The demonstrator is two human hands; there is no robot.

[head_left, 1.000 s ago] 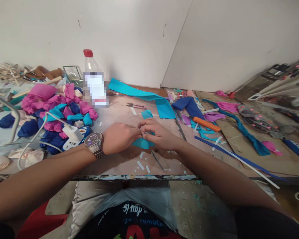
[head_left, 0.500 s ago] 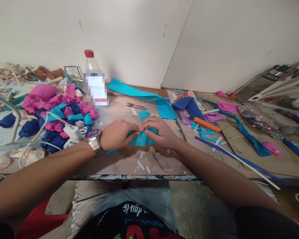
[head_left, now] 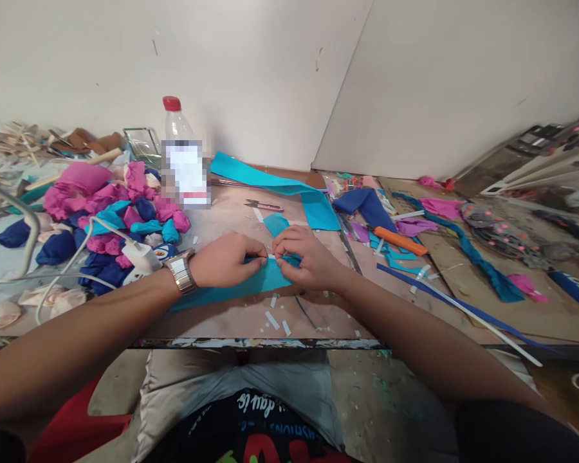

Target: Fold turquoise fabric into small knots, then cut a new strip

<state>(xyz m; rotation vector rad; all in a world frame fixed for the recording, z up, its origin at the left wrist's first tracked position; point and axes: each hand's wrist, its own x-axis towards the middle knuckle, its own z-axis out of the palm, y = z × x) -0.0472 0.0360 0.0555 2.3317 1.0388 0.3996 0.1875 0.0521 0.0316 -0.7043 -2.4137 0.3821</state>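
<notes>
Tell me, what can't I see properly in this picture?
In the head view:
Part of the bright blue, flat strip: covered by the bare left hand and bare right hand.
Words on the glowing white rectangular screen: blurred into blocks.
Lower part of the clear, red-capped plastic bottle: behind that blur.
End of the dark blue, white-marked object: cut off by the right edge.
</notes>
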